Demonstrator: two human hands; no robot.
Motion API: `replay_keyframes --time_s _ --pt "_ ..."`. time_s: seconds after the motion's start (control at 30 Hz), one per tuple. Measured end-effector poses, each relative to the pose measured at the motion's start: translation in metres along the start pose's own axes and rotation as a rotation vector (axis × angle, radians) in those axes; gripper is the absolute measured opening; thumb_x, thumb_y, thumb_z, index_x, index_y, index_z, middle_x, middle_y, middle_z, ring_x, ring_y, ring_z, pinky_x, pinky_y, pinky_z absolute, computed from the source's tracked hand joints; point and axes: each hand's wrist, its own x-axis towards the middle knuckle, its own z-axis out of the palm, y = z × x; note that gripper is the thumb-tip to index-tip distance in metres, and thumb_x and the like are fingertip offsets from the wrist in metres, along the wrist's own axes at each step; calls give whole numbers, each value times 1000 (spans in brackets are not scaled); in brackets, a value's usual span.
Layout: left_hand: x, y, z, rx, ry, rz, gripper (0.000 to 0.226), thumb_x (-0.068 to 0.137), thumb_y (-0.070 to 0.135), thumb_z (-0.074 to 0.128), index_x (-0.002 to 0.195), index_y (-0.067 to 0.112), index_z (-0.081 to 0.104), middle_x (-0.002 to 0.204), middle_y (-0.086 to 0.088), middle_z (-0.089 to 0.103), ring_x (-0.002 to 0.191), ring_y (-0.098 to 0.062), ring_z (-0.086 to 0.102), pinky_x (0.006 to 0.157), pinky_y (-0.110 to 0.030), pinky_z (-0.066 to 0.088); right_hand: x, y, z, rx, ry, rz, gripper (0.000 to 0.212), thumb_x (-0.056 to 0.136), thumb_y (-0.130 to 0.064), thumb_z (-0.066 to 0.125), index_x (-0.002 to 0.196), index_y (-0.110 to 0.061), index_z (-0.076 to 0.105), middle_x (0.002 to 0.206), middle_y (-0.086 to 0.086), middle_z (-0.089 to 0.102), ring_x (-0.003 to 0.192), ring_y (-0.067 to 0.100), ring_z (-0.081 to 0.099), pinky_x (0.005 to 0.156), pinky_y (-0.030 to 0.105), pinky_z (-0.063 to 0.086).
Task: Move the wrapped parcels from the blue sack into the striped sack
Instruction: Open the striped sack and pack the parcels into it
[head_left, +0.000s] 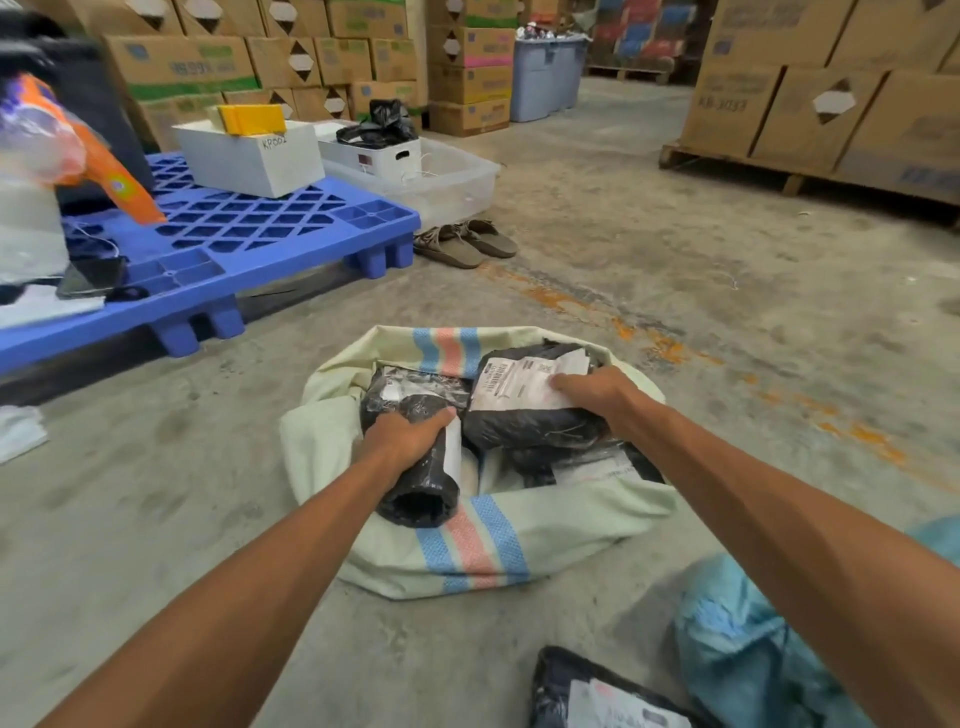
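The striped sack (483, 551), cream with blue and pink bands, lies open on the concrete floor in front of me. My left hand (402, 441) grips a black cylindrical parcel (421, 499) over the sack's near rim. My right hand (597, 395) holds a bulky black wrapped parcel (524, 421) with a white label, low inside the sack. More black parcels lie beneath them. The blue sack (748, 649) sits crumpled at the lower right. Another black labelled parcel (597, 696) lies on the floor beside it.
A blue plastic pallet (249, 234) with white boxes stands at the left. A clear plastic bin (457, 182) and a pair of sandals (467, 241) are beyond it. Cardboard cartons are stacked on a wooden pallet (779, 171) at right and along the back.
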Motion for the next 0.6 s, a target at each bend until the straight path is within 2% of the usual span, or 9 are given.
replay_keyframes --time_s 0.1,0.2,0.27,0.33,0.4,0.47,0.53,0.6 --pt "-19 -2 -9 -54 -17 15 96 73 75 54 140 6 47 130 -14 61 113 -33 60 98 -37 48 -22 0 -1 -13 -25 7 51 83 -39 69 122 -8 58 113 11 64 99 32 66 83 45 61" --pt "-35 -3 -20 -43 48 103 97 61 73 53 136 12 51 129 -11 62 114 -33 60 100 -41 48 -49 4 -12 -227 22 -48 33 90 -34 66 107 -9 55 102 10 62 94 31 66 79 42 61" --pt "-55 3 -31 21 132 205 80 72 64 58 130 9 53 127 -11 63 115 -34 58 97 -40 48 -67 10 -21 -379 102 -154 31 90 -36 64 99 -7 59 91 9 62 81 27 63 67 37 57" --pt "-82 11 -43 69 162 313 55 85 47 61 124 9 55 120 -9 63 112 -31 58 89 -35 46 -87 20 -29 -464 170 -310 29 88 -35 64 100 -9 65 89 8 64 81 27 62 58 30 42" --pt "-115 13 -52 57 90 388 44 86 43 64 118 14 59 115 -5 64 106 -24 59 81 -34 43 -113 37 -34 -461 157 -430 33 87 -34 66 111 -12 66 93 6 67 95 29 65 66 29 41" --pt "-153 5 -60 -3 -28 446 41 81 50 68 108 20 63 110 1 66 98 -18 61 74 -33 44 -143 57 -34 -418 75 -473 46 87 -37 68 127 -15 62 105 6 73 104 26 66 82 31 50" --pt "-194 -16 -62 -42 -178 472 48 74 58 71 109 26 64 108 2 68 96 -14 62 74 -29 46 -171 82 -30 -447 -19 -498 58 87 -43 70 136 -16 57 114 6 72 108 24 66 92 33 50" --pt "-237 -48 -61 1 -318 503 62 65 67 72 115 32 62 109 2 68 98 -13 63 79 -26 46 -195 111 -22 -501 -139 -495 68 84 -48 74 140 -18 52 119 8 69 109 23 65 95 33 50"
